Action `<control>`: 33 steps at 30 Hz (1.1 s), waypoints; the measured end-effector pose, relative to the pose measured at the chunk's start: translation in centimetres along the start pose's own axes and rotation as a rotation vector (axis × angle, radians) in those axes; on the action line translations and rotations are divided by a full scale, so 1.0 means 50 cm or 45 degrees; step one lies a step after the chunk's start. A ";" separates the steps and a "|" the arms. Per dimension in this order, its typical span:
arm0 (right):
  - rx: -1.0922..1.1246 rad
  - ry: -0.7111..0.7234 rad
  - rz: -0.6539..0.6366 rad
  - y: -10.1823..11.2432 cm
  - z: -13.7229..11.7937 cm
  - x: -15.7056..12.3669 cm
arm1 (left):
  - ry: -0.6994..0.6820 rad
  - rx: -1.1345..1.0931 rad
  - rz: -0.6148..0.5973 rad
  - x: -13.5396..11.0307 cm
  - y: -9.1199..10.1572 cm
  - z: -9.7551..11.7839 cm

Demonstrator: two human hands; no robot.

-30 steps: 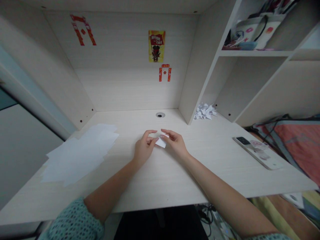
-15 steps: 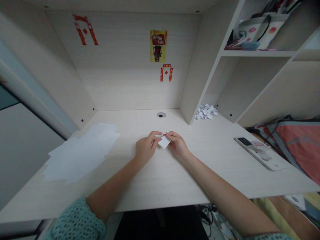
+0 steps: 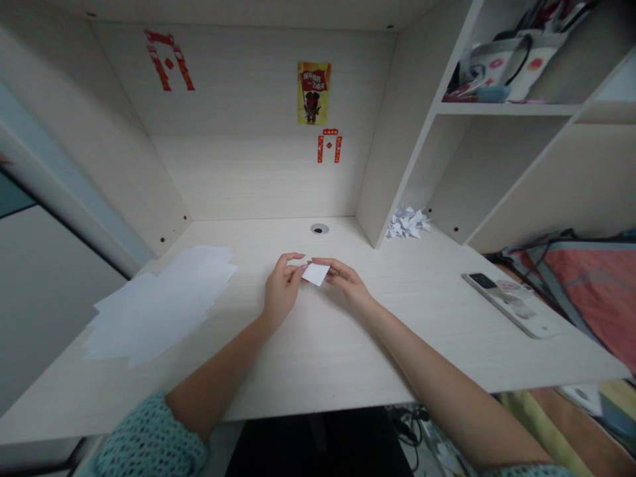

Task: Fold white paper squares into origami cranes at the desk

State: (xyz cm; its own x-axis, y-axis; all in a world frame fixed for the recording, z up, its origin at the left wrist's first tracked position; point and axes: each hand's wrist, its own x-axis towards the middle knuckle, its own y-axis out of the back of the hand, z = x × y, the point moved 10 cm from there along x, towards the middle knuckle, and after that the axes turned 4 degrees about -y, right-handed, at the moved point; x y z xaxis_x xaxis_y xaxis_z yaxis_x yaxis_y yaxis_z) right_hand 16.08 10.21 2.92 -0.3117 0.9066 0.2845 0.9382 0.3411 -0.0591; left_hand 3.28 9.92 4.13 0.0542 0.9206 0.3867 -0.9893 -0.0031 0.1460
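Between my two hands, just above the desk, is a small folded piece of white paper [image 3: 316, 274]. My left hand [image 3: 284, 285] pinches its left corner between thumb and a finger, with the index finger raised off it. My right hand [image 3: 346, 278] holds the paper's upper right side, fingers partly behind it. To the left, a spread stack of white paper sheets [image 3: 163, 301] lies flat on the desk [image 3: 308, 358]. A heap of small folded white paper pieces [image 3: 408, 222] sits at the back right, beside the upright divider.
A phone [image 3: 509, 305] lies on the desk at the right. A red and grey cloth item [image 3: 571, 278] rests past the right edge. The vertical divider [image 3: 397, 152] rises behind my right hand. A bag with pens [image 3: 511, 66] stands on the upper shelf.
Both hands have shifted slightly left and up with the folded paper, which is now turned to a different angle. The left index finger has lifted away from it.
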 end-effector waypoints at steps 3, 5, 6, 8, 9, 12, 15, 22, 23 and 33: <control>-0.123 0.058 0.000 -0.008 -0.015 -0.006 | 0.010 -0.048 0.018 0.002 0.005 -0.002; -0.201 0.088 0.031 -0.009 -0.022 -0.009 | 0.013 -0.061 0.018 0.002 0.006 -0.004; -0.224 0.089 0.054 -0.008 -0.022 -0.009 | 0.011 -0.064 0.013 0.001 0.006 -0.005; -0.235 0.073 0.104 -0.003 -0.018 -0.009 | 0.009 -0.079 -0.006 0.002 0.002 -0.006; -0.221 0.061 0.126 0.000 -0.015 -0.008 | 0.012 -0.093 -0.015 0.002 0.000 -0.006; -0.143 0.012 0.175 0.012 -0.003 -0.005 | 0.036 -0.149 -0.058 0.003 -0.009 -0.009; -0.081 -0.049 0.229 0.025 0.008 -0.004 | 0.059 -0.178 -0.091 0.004 -0.018 -0.014; 0.027 -0.091 0.310 0.036 0.007 -0.005 | 0.040 -0.124 0.013 0.002 -0.003 -0.015; 0.029 -0.105 0.329 0.038 0.008 -0.006 | 0.039 -0.121 0.020 0.001 -0.001 -0.014; 0.058 -0.160 0.390 0.047 0.019 -0.010 | 0.114 -0.148 0.090 -0.007 0.000 -0.023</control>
State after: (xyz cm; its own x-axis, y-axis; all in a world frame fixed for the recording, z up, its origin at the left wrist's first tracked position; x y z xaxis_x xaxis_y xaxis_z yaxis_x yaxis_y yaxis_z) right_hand 18.27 10.80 1.75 -0.0349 0.9913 0.1269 0.9844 0.0560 -0.1670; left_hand 3.08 10.07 2.95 -0.0234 0.9509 0.3085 -0.9995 -0.0289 0.0132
